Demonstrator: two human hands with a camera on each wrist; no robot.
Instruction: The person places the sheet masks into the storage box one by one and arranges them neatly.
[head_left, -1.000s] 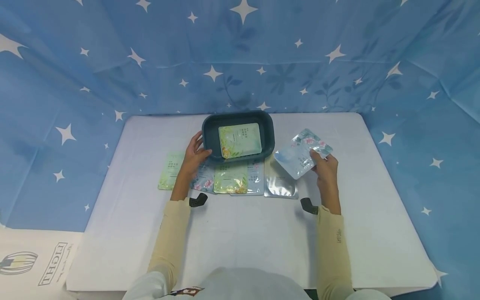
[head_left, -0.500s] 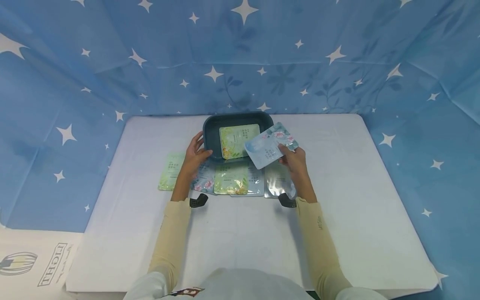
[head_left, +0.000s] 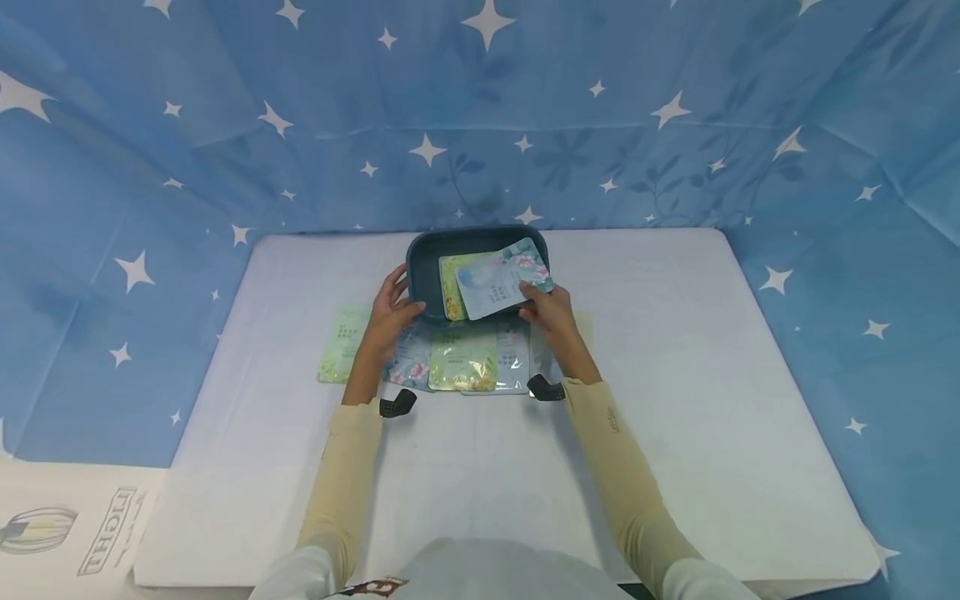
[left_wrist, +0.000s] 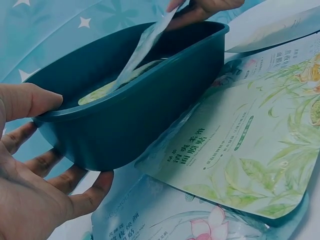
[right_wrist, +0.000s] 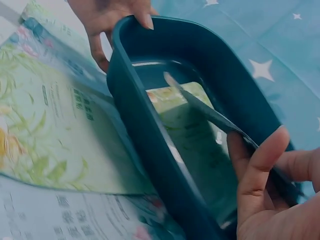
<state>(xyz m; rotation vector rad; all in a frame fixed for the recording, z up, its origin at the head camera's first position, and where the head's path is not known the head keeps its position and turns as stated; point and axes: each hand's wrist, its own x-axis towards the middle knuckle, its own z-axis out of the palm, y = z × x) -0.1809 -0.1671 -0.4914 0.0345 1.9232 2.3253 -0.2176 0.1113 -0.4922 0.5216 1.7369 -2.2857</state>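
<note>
A dark teal plastic tub (head_left: 427,287) stands at the back middle of the table, with a green sheet-mask packet (right_wrist: 185,120) lying flat inside. My left hand (head_left: 386,321) grips the tub's left end, thumb over the rim and fingers beneath the outer wall, as the left wrist view shows. Between thumb and fingers, my right hand (head_left: 551,312) pinches a blue floral sheet-mask packet (head_left: 491,283) by its edge. That packet is tilted over the tub and partly covers the green one.
Several packets lie in front of the tub: a green packet (head_left: 342,346) at the left, a blue floral packet (head_left: 408,362), another green packet (head_left: 462,358) and a pale packet (head_left: 513,367). A further packet is mostly behind my right forearm. A blue star-patterned curtain (head_left: 480,117) surrounds the table.
My right hand has carried the blue floral packet leftward from the right side of the table to over the tub. The left hand and the tub have stayed in place.
</note>
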